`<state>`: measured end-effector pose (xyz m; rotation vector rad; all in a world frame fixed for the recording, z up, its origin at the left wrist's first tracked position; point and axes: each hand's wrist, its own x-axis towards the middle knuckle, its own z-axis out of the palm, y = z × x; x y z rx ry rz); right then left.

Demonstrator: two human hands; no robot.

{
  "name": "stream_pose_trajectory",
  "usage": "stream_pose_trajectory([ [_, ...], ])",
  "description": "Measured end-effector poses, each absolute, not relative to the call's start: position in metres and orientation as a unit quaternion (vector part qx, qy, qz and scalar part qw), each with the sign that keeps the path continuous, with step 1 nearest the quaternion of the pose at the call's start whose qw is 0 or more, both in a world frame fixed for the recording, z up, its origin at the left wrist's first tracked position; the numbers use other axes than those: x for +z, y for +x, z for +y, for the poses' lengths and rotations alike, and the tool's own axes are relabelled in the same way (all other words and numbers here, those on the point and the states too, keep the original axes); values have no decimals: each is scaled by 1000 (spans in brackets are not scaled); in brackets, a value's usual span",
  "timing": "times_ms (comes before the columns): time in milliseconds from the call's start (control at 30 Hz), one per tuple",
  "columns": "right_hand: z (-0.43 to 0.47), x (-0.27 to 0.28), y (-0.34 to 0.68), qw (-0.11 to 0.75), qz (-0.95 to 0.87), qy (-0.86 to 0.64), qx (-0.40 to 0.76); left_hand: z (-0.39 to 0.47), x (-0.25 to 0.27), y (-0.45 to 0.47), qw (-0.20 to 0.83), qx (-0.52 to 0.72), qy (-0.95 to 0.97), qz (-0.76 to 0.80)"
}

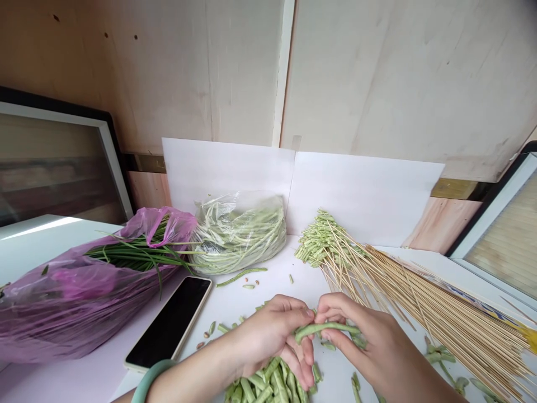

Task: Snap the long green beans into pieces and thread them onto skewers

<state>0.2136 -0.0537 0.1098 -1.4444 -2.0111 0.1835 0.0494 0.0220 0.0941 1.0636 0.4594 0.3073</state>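
Observation:
A length of green long bean lies across the fingers of both hands. My left hand is closed at the bean's left end, thumb and index finger pinched. My right hand grips the bean further right, its thumb underneath and its fingers curled behind. The fingertips of the two hands nearly meet. Short bean pieces form a heap below my left hand and are partly hidden by it. A few loose pieces lie on the white tabletop between and beside the hands.
Bamboo skewers spread along the right, near bundled bean pieces on sticks. At the back stands a clear bag of long beans. On the left are a phone and a purple bag with green stalks. White boards stand behind.

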Motion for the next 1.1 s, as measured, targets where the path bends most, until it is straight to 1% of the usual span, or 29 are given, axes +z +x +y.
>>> stream_pose_trajectory([
  [200,-52,105,211,347,-777,-525,26,20,90,47,802,122,540,227],
  [367,-50,99,214,353,-758,-546,49,18,92,46,767,141,583,228],
  [467,-49,107,217,332,-754,-560,89,20,97,44,781,145,572,206],
  [533,-50,113,218,309,-757,-547,182,22,100,41,804,114,559,168],
  [633,-53,115,216,313,-715,-464,420,21,107,32,825,33,558,83],
  [700,-54,108,213,344,-645,-391,559,17,112,27,814,-6,578,48],
  [733,-54,104,211,370,-606,-364,603,15,114,25,806,-16,590,42],
  [800,-52,95,208,431,-535,-331,646,11,114,25,811,9,584,41],
  [900,-46,91,206,495,-483,-348,632,13,106,32,869,92,483,47],
  [1033,-41,97,208,531,-467,-452,544,24,93,45,867,133,465,118],
  [1100,-39,99,210,529,-474,-486,509,29,89,49,866,147,453,154],
])
